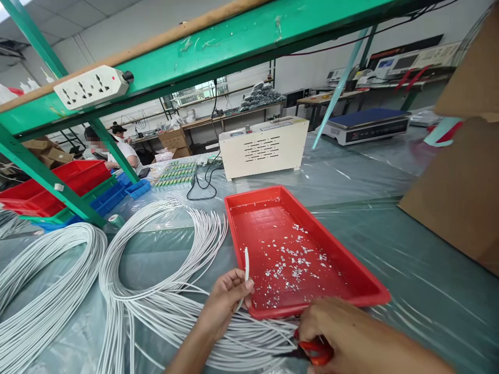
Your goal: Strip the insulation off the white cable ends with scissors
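A: And straight away, this is a workshop, one for electronics by the look of it!

B: What gives it away?

A: Down on the plastic-covered bench (343, 182), coils of white cable (54, 265), a red plastic tray (249, 218) littered with silvery scraps, and rows of what look like small circuit boards (175, 175)!

B: Overhead, a green metal frame (234, 44) carrying a multi-socket power strip (91, 87)!

A: Behind the tray, a vented cream machine (263, 148); right of it, a blue-topped weighing scale (366, 118); at left, stacked plastic bins (23, 200)!

B: Further back, people (130, 157) seated, cardboard boxes (173, 139), and instruments with screens (405, 62) away to the right!
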Demonstrator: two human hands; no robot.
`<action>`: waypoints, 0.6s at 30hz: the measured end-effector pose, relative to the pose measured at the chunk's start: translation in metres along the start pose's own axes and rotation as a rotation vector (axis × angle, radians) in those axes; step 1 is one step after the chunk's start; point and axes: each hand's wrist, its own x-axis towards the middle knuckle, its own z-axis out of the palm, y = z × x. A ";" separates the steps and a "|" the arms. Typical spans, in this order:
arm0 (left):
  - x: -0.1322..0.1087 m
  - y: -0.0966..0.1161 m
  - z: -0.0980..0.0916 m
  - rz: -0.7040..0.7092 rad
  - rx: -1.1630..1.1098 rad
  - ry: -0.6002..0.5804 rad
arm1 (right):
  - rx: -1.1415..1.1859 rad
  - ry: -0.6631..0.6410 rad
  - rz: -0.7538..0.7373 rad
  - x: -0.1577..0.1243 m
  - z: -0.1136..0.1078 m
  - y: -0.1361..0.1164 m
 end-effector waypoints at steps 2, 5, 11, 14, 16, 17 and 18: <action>0.004 -0.007 -0.001 0.013 0.039 0.028 | 0.017 0.053 0.045 -0.001 -0.005 0.002; 0.005 -0.012 -0.003 0.026 0.090 0.069 | 0.077 0.122 0.057 0.005 -0.008 0.002; 0.007 -0.016 -0.002 0.045 0.132 0.115 | 0.786 0.183 0.034 0.028 -0.003 0.003; 0.007 -0.017 -0.001 0.049 0.154 0.113 | 0.917 0.497 0.026 0.041 0.006 0.005; 0.006 -0.019 0.001 0.053 0.176 0.110 | 0.948 0.579 0.021 0.049 0.013 0.006; 0.006 -0.020 0.001 0.059 0.190 0.110 | 0.957 0.596 0.017 0.053 0.016 0.005; 0.006 -0.020 0.002 0.067 0.206 0.111 | 0.966 0.603 0.015 0.055 0.019 0.005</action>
